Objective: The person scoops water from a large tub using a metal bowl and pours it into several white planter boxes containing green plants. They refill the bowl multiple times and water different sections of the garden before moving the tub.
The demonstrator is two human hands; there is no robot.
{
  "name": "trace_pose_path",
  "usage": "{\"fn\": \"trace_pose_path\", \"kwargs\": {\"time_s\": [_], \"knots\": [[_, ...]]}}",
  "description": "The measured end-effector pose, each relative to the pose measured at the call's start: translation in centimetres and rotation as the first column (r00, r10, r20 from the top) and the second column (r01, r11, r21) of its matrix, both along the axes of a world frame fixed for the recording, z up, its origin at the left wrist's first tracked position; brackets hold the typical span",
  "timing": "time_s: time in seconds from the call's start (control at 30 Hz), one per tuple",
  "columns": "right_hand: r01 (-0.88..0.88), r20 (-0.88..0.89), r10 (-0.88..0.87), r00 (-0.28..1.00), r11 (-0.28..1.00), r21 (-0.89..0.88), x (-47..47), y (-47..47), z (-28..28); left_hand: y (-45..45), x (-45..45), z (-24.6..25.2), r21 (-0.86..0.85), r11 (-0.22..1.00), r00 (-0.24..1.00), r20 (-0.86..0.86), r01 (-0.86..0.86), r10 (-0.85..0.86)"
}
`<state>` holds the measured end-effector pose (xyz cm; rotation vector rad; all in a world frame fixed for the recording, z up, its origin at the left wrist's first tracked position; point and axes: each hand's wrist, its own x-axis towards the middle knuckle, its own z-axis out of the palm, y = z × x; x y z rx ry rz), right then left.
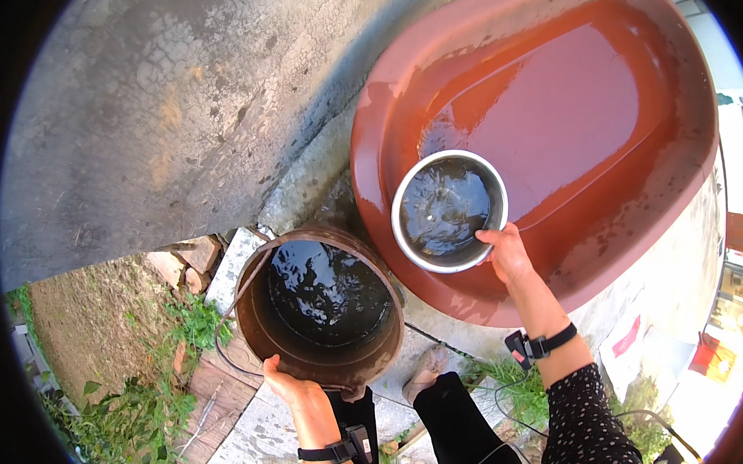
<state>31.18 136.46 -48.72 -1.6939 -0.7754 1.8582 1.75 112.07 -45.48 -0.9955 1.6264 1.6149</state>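
Observation:
My right hand (pixel 501 250) grips the rim of a round metal bowl (pixel 401 230), thumb inside the edge. Rippling water (pixel 447 201) fills much of the bowl, which is over the near left end of a reddish-brown tub (pixel 646 200). A shallow layer of water lies in the tub. To the left is a brown bucket (pixel 322 370) with dark, reflecting water (pixel 328 298) inside. My left hand (pixel 293 384) holds the bucket's near rim, its fingers hidden behind the wall. The bucket's thin handle (pixel 223 325) hangs down its left side.
A weathered concrete wall (pixel 146 116) rises along the left. Broken stones (pixel 193 264), weeds (pixel 124 417) and bare soil (pixel 88 319) lie below it. My shoe (pixel 426 371) is on the paving close to the bucket. Cables (pixel 492 452) run from my wrist straps.

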Motion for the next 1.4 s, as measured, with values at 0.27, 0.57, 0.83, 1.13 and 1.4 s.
{"fn": "trace_pose_path", "kwargs": {"time_s": [0.27,0.57,0.83,1.13,1.4], "knots": [[-0.092,-0.112,0.103,0.988,0.991,0.099,-9.5,-4.7,8.2,-0.2,0.0,-0.3,0.023,1.000,1.000,-0.006,-0.017,0.018],[-0.599,0.452,0.394,0.801,0.563,0.570,-14.6,-9.9,9.1,0.4,0.1,0.3,-0.008,0.999,0.999,0.007,-0.039,0.039],[-0.681,0.683,0.217,0.697,-0.097,0.726,-12.8,-9.9,8.1,2.5,1.7,3.0,0.257,0.954,0.986,-0.091,0.156,-0.137],[0.041,0.286,-0.247,0.926,0.818,0.574,-3.5,2.0,1.9,0.3,0.0,0.2,-0.010,1.000,1.000,0.007,-0.013,0.013],[-0.534,0.862,-0.208,0.462,0.711,0.458,-1.0,10.3,-7.4,1.0,0.4,0.9,-0.051,0.999,1.000,-0.008,-0.003,0.003]]}}
